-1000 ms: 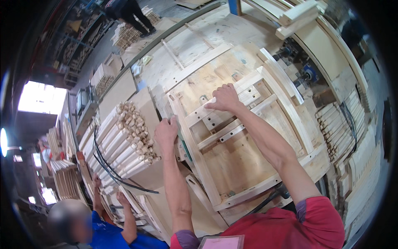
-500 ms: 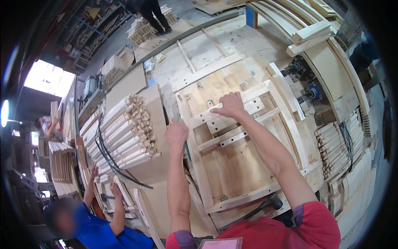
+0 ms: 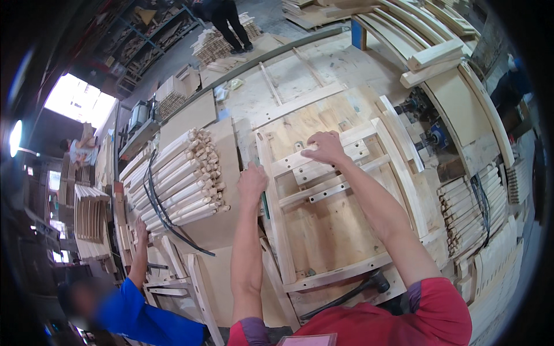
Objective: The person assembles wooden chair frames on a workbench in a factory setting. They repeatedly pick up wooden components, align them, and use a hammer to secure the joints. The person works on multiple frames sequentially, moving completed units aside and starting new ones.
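A pale wooden frame (image 3: 291, 266) with curved side rails and drilled crosspieces lies on the plywood-topped bench in front of me. My right hand (image 3: 326, 148) is closed over its far crossrail, thumb toward the left. Beside the frame's left rail, my left hand (image 3: 253, 183) is closed in a loose fist; what its fingers hold, if anything, is hidden. A narrow green strip (image 3: 265, 206) shows just below that hand, along the rail. A short drilled block (image 3: 330, 164) sits against the far crossrail, inside the frame.
A black-headed mallet (image 3: 378, 281) lies at the frame's near edge. Left stands a strapped bundle of wooden spindles (image 3: 179, 184); another bundle (image 3: 470, 210) lies right. Metal clamps (image 3: 431, 136) sit beyond the frame's right side. A co-worker in blue (image 3: 144, 314) works at near left.
The whole view has shifted slightly, so the bench appears a little farther right. My hands stay at about the same places on the frame. The co-worker's one hand has left the parts there.
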Demonstrator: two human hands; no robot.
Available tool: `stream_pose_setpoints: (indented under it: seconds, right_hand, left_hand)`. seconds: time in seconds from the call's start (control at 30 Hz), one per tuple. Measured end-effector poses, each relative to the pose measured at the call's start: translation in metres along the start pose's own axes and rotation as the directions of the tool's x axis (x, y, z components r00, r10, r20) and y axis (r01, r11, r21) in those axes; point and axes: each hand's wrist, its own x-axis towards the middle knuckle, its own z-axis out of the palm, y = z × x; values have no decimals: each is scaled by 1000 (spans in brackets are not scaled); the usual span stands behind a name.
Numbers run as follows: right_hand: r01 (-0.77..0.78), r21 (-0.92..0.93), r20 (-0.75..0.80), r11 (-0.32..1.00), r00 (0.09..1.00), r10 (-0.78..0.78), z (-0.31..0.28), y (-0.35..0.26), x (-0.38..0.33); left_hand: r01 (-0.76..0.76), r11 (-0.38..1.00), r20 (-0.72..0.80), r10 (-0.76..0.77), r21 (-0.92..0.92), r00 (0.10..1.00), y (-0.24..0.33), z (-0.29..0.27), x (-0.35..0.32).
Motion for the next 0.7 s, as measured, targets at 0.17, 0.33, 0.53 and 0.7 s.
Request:
stream_pose_setpoints:
  seconds: [0.17,0.33,0.53,0.7]
  right_hand:
    - [137,186,-440,973,897,-42,-24,13,-62]
    - [-136,-112,-622,984,782,38,-62,52,-194]
    - [-572,-81,-352,816,783,513,-94,68,-253]
    - [-611,-117,-287,783,775,562,-137,87,-237]
  left_hand:
    - [-2,998,-101,-5,-68,995,-2,-2,-5]
    - [-16,969,-270,-53,-246,961,-5,-15,-42]
    - [-215,943,-339,122,-253,933,13,29,-160]
    - [147,915,-214,-240,-375,947,-29,71,-186]
